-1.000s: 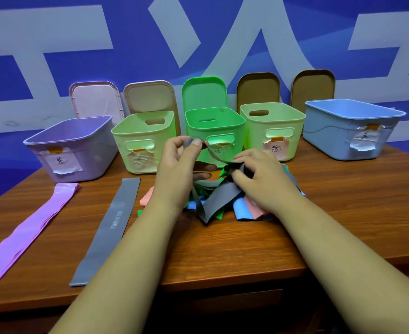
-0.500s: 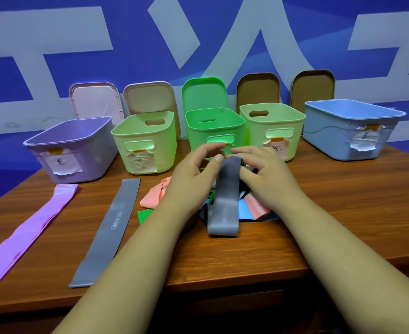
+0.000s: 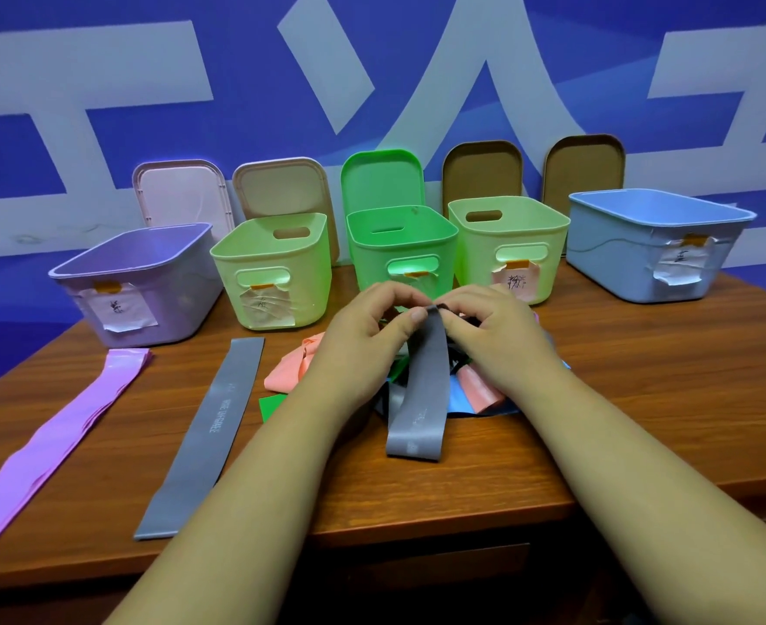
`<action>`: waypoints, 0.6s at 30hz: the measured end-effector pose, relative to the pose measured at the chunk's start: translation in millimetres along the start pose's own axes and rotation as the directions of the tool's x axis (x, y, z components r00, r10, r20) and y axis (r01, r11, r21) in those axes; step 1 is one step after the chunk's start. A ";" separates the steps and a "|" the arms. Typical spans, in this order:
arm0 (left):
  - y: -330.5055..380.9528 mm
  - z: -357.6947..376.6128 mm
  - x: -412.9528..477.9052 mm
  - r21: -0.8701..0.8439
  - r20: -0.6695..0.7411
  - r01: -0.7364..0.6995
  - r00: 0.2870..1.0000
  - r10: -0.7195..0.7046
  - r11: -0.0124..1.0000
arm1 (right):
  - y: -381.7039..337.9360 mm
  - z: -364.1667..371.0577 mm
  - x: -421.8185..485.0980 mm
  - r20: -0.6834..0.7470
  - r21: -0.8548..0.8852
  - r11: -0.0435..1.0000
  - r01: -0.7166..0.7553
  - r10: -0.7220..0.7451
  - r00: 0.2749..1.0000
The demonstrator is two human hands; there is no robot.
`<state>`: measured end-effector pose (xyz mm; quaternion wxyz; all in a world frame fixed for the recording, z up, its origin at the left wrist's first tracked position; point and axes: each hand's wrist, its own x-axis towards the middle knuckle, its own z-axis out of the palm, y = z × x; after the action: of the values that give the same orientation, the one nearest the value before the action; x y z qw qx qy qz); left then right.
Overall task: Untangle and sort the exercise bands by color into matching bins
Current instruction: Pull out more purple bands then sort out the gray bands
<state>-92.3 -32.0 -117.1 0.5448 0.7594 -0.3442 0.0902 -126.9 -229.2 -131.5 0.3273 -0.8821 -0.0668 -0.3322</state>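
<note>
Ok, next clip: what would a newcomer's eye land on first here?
The left hand and right hand pinch the top end of a grey band over a multicoloured tangle at the centre of the table. Behind them stands a row of five open bins, purple bin at left to blue bin at right.

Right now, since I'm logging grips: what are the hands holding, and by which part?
The left hand and right hand both pinch the far end of the flat grey rubber exercise band draped over the tangled pile.
</note>
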 end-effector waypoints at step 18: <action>76.7 -47.5 66.4 0.087 -0.221 -0.187 0.954 0.202 0.979 | -39.5 -9.2 3.3 0.079 0.509 0.833 -0.219 0.208 0.975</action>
<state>-79.1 -31.0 -5.9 0.5445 0.7236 -0.3489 0.2413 -142.6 -204.5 -103.2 0.5852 -0.7677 -0.0574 -0.2546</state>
